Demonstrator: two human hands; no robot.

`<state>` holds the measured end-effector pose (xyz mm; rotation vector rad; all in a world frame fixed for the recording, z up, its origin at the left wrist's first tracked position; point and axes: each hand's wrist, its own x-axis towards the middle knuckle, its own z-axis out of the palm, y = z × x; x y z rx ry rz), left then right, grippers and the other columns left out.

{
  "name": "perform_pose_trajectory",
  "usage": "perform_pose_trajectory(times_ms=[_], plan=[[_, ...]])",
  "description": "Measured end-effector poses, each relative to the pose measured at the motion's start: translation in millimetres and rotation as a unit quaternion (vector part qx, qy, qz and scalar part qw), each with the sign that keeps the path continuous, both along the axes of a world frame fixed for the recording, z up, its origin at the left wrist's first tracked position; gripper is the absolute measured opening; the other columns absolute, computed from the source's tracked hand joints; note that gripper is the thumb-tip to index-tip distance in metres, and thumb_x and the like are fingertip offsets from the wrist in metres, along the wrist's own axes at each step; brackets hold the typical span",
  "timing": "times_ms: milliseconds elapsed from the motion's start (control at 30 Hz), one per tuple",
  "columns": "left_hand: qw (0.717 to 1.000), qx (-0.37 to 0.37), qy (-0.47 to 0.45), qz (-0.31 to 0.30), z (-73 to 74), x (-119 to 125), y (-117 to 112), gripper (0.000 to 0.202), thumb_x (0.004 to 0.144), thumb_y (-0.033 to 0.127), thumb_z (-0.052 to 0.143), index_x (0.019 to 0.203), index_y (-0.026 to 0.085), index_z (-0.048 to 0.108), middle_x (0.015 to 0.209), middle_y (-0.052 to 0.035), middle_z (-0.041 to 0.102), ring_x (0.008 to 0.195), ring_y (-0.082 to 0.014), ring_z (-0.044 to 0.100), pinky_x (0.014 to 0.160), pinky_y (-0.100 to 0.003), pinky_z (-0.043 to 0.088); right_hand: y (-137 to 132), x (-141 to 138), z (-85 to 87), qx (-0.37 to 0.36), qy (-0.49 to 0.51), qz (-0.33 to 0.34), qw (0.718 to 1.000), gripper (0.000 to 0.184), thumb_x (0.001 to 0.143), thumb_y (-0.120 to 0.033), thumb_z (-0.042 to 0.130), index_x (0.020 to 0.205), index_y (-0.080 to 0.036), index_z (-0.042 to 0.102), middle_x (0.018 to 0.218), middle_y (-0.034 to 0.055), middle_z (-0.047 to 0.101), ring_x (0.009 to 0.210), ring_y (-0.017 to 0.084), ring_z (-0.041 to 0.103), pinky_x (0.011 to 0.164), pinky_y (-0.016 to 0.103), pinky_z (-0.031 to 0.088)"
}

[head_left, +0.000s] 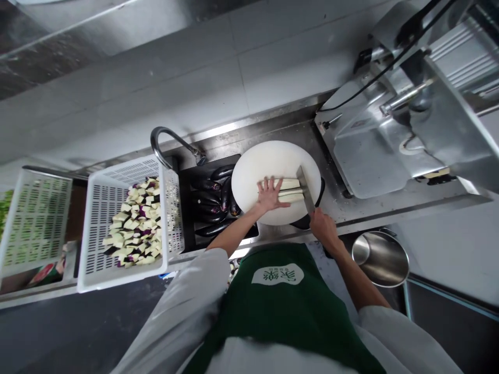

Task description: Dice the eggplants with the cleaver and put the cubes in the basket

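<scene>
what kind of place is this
Probably a restaurant or canteen kitchen: a person in an apron holds a cleaver at a round white cutting board, a large plastic crate holds diced eggplant, and what looks like a metal slicing machine stands at the right.

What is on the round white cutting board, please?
Pale eggplant strips lie on the cutting board, the left hand upon them and a cleaver at their right end. What the hand covers is hidden.
</scene>
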<state>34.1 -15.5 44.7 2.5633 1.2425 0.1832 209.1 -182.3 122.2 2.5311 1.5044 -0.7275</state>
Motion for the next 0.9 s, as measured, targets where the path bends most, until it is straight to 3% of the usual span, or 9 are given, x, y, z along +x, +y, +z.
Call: perform_pose_trajectory(times_ms=[100, 167, 333, 500, 667, 900], plan=[[0.994, -0.013, -0.102, 0.047, -4.9, -27, -2, 0.091, 0.089, 0.074, 0.061, 0.163, 0.03, 0.031, 0.168, -0.0175, 0.03, 0.155, -0.046, 0.024, 0.118, -0.073, 0.024, 2, 1, -0.5, 0.008, -0.012, -0.003, 1.0, 0.038, 0.109, -0.029, 0.028, 0.124, -0.007, 0.055, 0.099, 0.0229, 0.072, 0.097, 0.033, 0.073, 0.084, 0.039, 0.049], [0.983, -0.013, -0.165, 0.082, -13.0, -38, -7, 0.073, 0.101, 0.064, 0.048, 0.163, 0.03, 0.031, 0.167, -0.0154, 0.032, 0.156, -0.0388, 0.025, 0.12, -0.068, 0.027, 3, 0, -0.6, 0.014, -0.014, 0.0, 1.0, 0.038, 0.108, -0.028, 0.028, 0.124, -0.006, 0.055, 0.097, 0.0228, 0.072, 0.096, 0.033, 0.073, 0.084, 0.039, 0.049], [0.969, 0.006, -0.226, 0.098, -28.4, -32, -17, 0.065, 0.106, 0.059, 0.031, 0.157, 0.02, 0.042, 0.168, -0.0129, 0.031, 0.161, -0.0306, 0.013, 0.13, -0.055, 0.019, 6, -11, 8.0, 0.038, -0.035, -0.019, 0.998, 0.038, 0.108, -0.029, 0.03, 0.123, -0.006, 0.056, 0.095, 0.0213, 0.072, 0.091, 0.031, 0.073, 0.083, 0.038, 0.05], [0.972, 0.022, -0.18, 0.152, -12.1, -28, -17, 0.068, 0.106, 0.06, 0.031, 0.16, 0.019, 0.039, 0.172, -0.0141, 0.021, 0.162, -0.0335, 0.008, 0.127, -0.058, 0.023, 9, -12, 15.7, 0.048, -0.046, -0.033, 0.997, 0.037, 0.108, -0.029, 0.031, 0.123, -0.006, 0.056, 0.096, 0.0218, 0.072, 0.093, 0.032, 0.073, 0.082, 0.038, 0.05], [0.997, 0.033, -0.048, 0.053, 1.8, -21, -25, 0.079, 0.099, 0.07, 0.044, 0.165, 0.029, 0.031, 0.174, -0.0097, 0.016, 0.16, -0.0435, 0.005, 0.122, -0.073, 0.018, 7, 1, 7.1, 0.013, -0.047, -0.05, 0.998, 0.035, 0.108, -0.028, 0.031, 0.123, -0.008, 0.056, 0.099, 0.022, 0.072, 0.095, 0.032, 0.074, 0.082, 0.038, 0.051], [0.999, 0.032, 0.001, 0.009, -3.2, -19, -21, 0.077, 0.098, 0.072, 0.046, 0.164, 0.036, 0.032, 0.175, -0.0073, 0.014, 0.159, -0.0477, 0.009, 0.121, -0.075, 0.015, 0, -7, -1.4, -0.016, -0.016, -0.004, 1.0, 0.035, 0.109, -0.029, 0.029, 0.123, -0.01, 0.055, 0.097, 0.0201, 0.073, 0.096, 0.03, 0.074, 0.084, 0.037, 0.049]])
